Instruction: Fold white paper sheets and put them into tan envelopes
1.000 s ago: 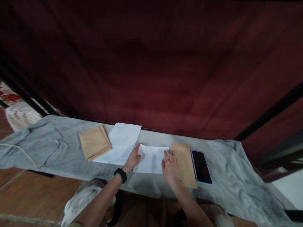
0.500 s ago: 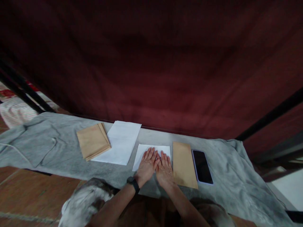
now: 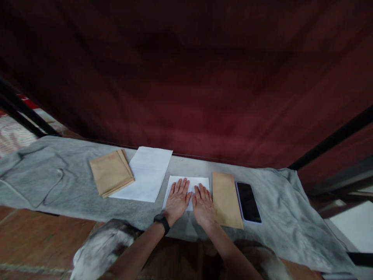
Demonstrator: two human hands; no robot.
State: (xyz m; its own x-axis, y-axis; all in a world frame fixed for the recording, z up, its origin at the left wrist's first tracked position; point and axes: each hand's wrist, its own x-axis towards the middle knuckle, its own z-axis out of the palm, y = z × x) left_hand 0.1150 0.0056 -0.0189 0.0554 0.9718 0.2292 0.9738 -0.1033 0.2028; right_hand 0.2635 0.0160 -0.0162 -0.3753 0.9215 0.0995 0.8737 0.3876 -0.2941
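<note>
A folded sheet of white paper [image 3: 190,181] lies in front of me on the grey cloth. My left hand [image 3: 177,200] rests flat on its left half, fingers stretched out, with a black watch [image 3: 162,223] on that wrist. Flat on the right half is my right hand [image 3: 203,204], its fingers extended too. A narrow gap separates the two thumbs, and the hands cover much of the sheet. Just right of the right hand lies a brown paper envelope [image 3: 227,200].
A phone [image 3: 248,202] lies right of the envelope. To the left are larger white sheets [image 3: 150,171], partly under a stack of brown envelopes [image 3: 110,171]. A white cable [image 3: 20,192] crosses the grey cloth [image 3: 75,198]. A dark red curtain [image 3: 186,97] hangs behind.
My hands have moved slightly apart; the thumbs overlapped or touched before and now show a gap. Both stay flat on the paper. The view has shifted slightly.
</note>
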